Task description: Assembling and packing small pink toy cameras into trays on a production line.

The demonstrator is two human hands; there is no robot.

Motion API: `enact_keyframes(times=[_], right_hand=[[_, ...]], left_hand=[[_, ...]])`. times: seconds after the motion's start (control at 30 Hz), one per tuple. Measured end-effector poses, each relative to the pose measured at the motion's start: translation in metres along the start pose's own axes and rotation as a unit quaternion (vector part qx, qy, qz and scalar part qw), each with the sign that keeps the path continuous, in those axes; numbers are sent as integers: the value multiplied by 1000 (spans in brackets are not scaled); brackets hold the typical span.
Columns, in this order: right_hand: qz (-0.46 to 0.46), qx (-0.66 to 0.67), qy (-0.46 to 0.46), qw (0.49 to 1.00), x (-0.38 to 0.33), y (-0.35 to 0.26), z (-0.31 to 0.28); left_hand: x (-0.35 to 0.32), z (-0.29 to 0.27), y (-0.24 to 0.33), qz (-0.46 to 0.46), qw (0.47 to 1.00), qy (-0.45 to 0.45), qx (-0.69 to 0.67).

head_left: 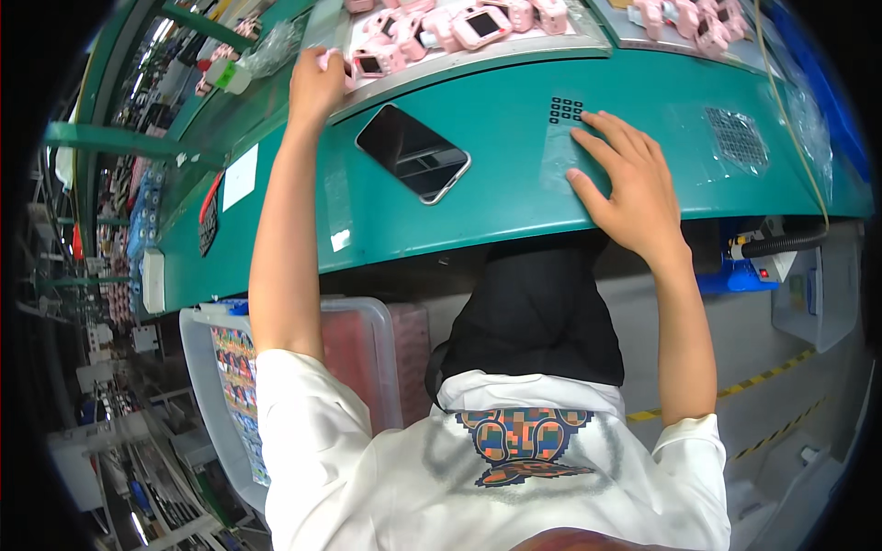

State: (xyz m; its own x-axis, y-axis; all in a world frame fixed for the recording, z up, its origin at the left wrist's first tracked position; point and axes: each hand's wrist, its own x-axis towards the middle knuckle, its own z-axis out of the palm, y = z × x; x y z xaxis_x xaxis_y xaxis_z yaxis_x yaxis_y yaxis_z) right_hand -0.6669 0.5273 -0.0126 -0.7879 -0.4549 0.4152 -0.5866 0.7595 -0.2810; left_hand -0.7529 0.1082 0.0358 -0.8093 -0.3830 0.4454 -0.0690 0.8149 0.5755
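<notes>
In the head view, the left hand (315, 87) was closed around 1 pink toy camera (329, 61) at the tray edge (478, 57), upper left of the frame. The right hand (625, 179) lay open, flat on the green bench (514, 165) (beside a dark phone (413, 152)). A pick-up looked underway; lifting it clear probably came next.

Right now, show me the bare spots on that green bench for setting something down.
Green bench: free between the smartphone and the right hand, and left of the phone toward the left forearm. Crowded: the grey tray packed with pink toy cameras, where the left hand reaches.
</notes>
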Motion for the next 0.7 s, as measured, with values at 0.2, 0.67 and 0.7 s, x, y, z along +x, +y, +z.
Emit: enact_keyframes(times=[0.2, 0.67, 0.7], right_hand=[[19, 14, 10, 1000, -1, -2, 2], [-78, 74, -31, 994, -16, 8, -9], [-91, 86, -32, 992, -19, 11, -9]], left_hand=[[14, 28, 8, -85, 992, -89, -41], [-202, -54, 120, -22, 886, -403, -227], [-223, -61, 127, -36, 840, -505, -197]])
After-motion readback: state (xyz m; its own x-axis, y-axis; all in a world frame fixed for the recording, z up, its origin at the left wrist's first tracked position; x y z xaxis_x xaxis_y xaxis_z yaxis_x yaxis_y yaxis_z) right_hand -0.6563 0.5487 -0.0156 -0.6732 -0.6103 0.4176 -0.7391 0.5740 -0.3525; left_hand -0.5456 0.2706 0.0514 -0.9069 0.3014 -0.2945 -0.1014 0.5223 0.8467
